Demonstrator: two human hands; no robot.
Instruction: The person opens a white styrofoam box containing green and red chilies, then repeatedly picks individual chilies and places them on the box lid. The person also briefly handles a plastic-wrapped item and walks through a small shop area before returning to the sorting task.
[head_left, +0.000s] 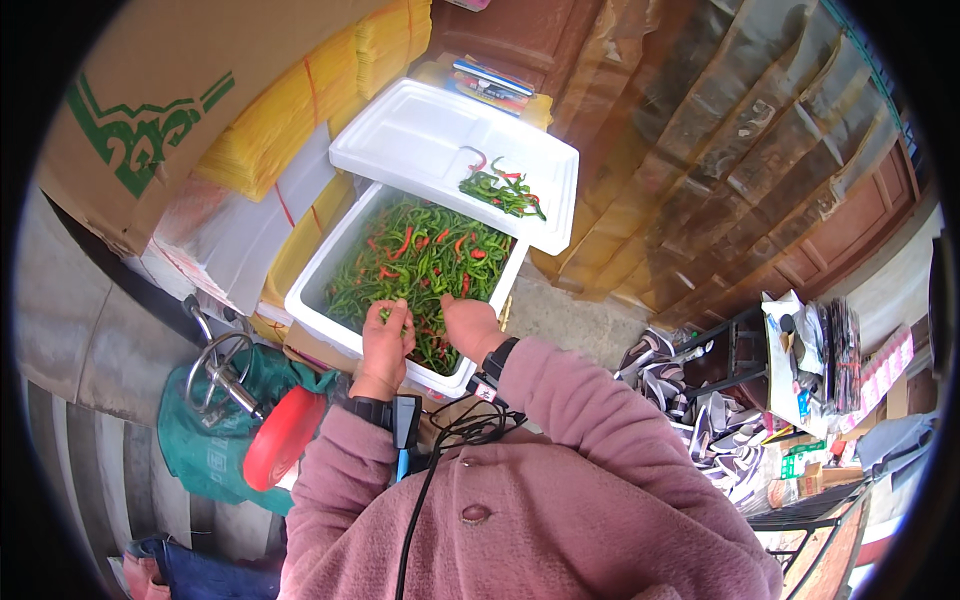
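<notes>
A white foam box (309, 289) in front of me holds a heap of thin green and red chili peppers (420, 255). My left hand (386, 341) is over the box's near part, its thumb and fingers pinched around a bit of green chili pepper (385, 315). Beside it, my right hand (472, 328) reaches down to the heap with curled fingers; the fingertips are hidden, so I cannot tell whether they grip a pepper. The foam lid (405, 127) lies inner side up across the box's far end, carrying a small pile of chili peppers (502, 191).
Stacks of yellow paper (270, 120) and a large cardboard carton (187, 45) stand at the left. Near my left arm are a red round seat (281, 439) and a green bag (195, 442). Shoes (720, 442) lie at the right, below a plastic strip curtain (720, 150). A black cable (427, 495) hangs before my chest.
</notes>
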